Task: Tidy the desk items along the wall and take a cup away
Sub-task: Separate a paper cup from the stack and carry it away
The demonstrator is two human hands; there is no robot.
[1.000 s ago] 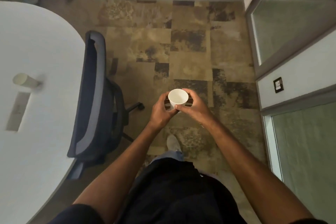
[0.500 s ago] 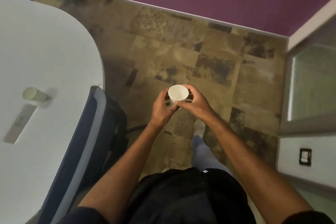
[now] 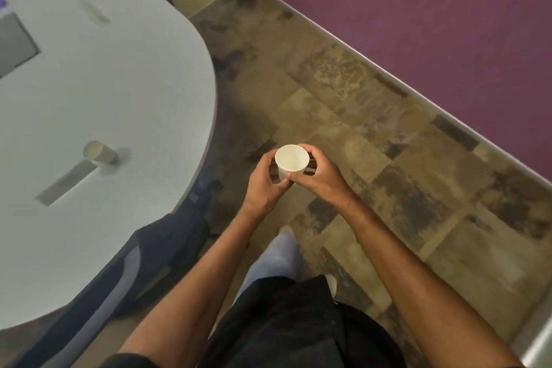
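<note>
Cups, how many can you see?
2. One white cup is held over the floor by the left hand and right hand. Another cup stands on the table. More could be outside the view.

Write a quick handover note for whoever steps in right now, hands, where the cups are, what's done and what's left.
Left hand and right hand both grip the white cup, upright over the floor.
A second cup sits on the white table.
Done: one cup is lifted off and clear of the table.
Left: carry it away; whether the desk items are tidy cannot be told from here.
</note>
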